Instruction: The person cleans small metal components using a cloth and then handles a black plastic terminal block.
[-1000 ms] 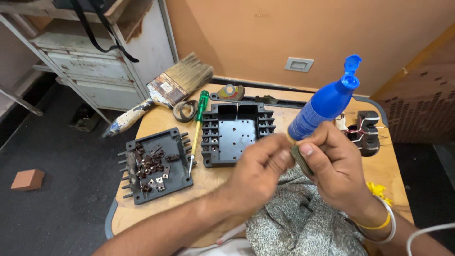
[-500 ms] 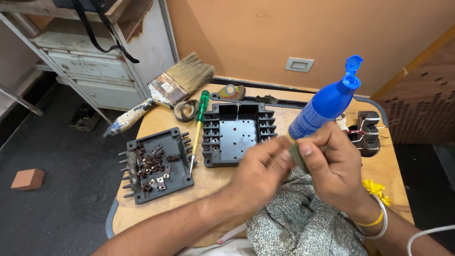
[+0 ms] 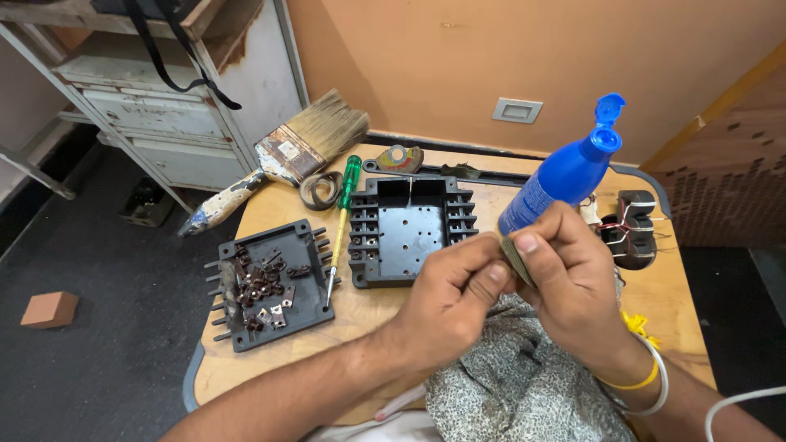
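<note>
My left hand [image 3: 454, 299] and my right hand [image 3: 569, 278] meet above a patterned grey cloth [image 3: 516, 393] at the front of a small wooden table [image 3: 270, 372]. Between the thumbs and fingers of both hands sits a small flat greenish-grey pad [image 3: 516, 258]; whatever the left fingertips pinch against it is hidden. Just behind the right hand stands a tilted blue squeeze bottle [image 3: 565, 176] with its flip cap open. An empty black terminal housing [image 3: 409, 229] lies just left of my hands.
A second black housing [image 3: 270, 282] holds several small rusty metal parts. A green-handled screwdriver [image 3: 342, 217], a wide paintbrush [image 3: 282, 155], a tape roll [image 3: 321, 190] and a wound coil part [image 3: 630, 229] lie on the table. A metal cabinet [image 3: 155, 98] stands at the back left, a brick [image 3: 49, 309] on the floor.
Both hands stay pressed together on the pad, shifting only slightly, as in a small rubbing motion. Nothing else on the table has moved.
</note>
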